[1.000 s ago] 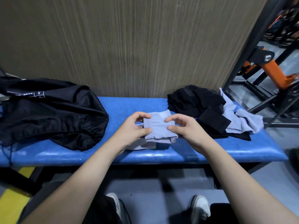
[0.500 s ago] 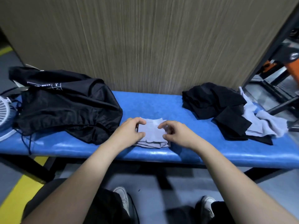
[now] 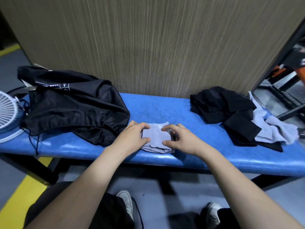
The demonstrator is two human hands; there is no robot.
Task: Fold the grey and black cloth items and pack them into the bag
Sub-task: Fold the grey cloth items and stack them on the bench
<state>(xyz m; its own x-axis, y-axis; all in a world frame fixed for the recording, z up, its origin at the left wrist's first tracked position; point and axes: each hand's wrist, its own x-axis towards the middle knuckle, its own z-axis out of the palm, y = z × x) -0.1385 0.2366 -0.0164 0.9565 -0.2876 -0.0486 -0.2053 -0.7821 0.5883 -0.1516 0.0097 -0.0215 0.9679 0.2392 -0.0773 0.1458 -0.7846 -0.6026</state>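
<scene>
folded grey cloth: small layered packet lying flat on the blue bench, near its front edge, between the two hands.
left hand: grips the packet's left edge, thumb on the near side and fingers curled over the top; judged to pin the layers so the fold cannot spring open.
right hand: pinches the packet's right edge, thumb and forefinger on the fabric, other fingers curled behind; mirrors the left, likely squaring the fold.
step in hand: judged as finishing the fold of this item; packing not yet begun.
black bag: slumped on the bench just left of the packet, drawcord hanging over the front edge; mouth not clearly visible, so it may need opening first.
unfolded pile: black cloths with grey ones at the right end of the bench, well apart from the packet, awaiting folding.
white fan: at the far left, beside the bag.
</scene>
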